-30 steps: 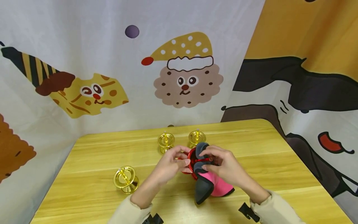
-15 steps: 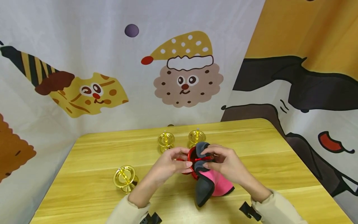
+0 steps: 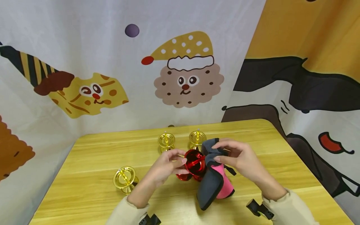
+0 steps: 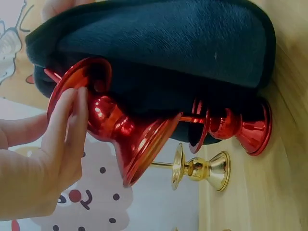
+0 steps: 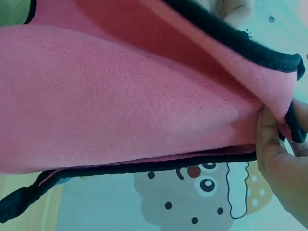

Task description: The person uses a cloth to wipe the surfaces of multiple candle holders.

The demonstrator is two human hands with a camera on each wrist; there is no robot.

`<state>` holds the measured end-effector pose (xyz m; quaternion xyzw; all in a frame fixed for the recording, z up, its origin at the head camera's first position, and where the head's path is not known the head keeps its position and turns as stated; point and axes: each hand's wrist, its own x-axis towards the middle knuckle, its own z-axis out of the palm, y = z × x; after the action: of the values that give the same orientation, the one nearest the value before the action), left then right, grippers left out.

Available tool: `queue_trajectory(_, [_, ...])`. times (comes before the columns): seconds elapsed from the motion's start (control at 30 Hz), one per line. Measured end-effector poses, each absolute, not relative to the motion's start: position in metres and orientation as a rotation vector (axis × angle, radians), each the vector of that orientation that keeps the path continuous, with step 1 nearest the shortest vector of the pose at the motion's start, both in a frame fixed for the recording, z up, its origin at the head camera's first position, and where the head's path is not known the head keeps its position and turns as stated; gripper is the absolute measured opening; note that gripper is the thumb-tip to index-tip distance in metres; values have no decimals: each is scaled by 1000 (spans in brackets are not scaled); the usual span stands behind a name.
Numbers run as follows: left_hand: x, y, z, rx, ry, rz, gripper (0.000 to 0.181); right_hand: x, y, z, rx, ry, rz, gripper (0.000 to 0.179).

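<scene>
My left hand [image 3: 168,165] pinches a shiny red candle holder [image 4: 103,115] by its dish rim, fingers on one side and thumb on the other. The holder is tilted, so its dish and center spike face up toward the head view. Beside it, my right hand [image 3: 242,157] grips a folded cleaning cloth [image 3: 211,187], dark grey on one face and pink on the other, with a black edge. A fold of the cloth lies right at the dish. Another red candle holder [image 4: 255,130] stands on the table behind, partly hidden by the cloth.
Two gold candle holders, the left one [image 3: 166,140] and the right one [image 3: 197,138], stand at the back of the wooden table [image 3: 92,156]. A third gold candle holder [image 3: 126,179] stands at the left. A printed curtain [image 3: 135,68] hangs behind the table.
My right hand has drawn the cloth to the right, off the dish. The held red candle holder's dish has turned upward and is now more exposed. The gold holders have stayed put.
</scene>
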<state>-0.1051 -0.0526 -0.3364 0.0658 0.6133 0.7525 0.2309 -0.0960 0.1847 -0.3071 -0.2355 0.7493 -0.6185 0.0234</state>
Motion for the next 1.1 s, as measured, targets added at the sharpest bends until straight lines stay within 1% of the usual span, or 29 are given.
queue_trajectory(0.17, [-106,-55,-336,214,1668,2040,29,-99,181,-312,-849,2380,-1748,33])
queue_trajectory(0.37, [-105,-52,-329,300,1702,1967,28,-100,171,-323,-973,2511,-1502,37])
queue_trajectory(0.6, [-107,-47,-329,373,1765,1944,29,-103,164,-328,-1062,2463,-1505,32])
queue_trajectory(0.73, [-107,-46,-330,367,1831,1920,31,-103,163,-330,-1005,2393,-1563,29])
queue_trajectory(0.93, [-107,-46,-330,340,1834,1932,31,-103,164,-332,-816,2321,-1670,26])
queue_trajectory(1.1, [-105,-48,-329,337,1810,1923,32,-103,165,-333,-790,2302,-1691,25])
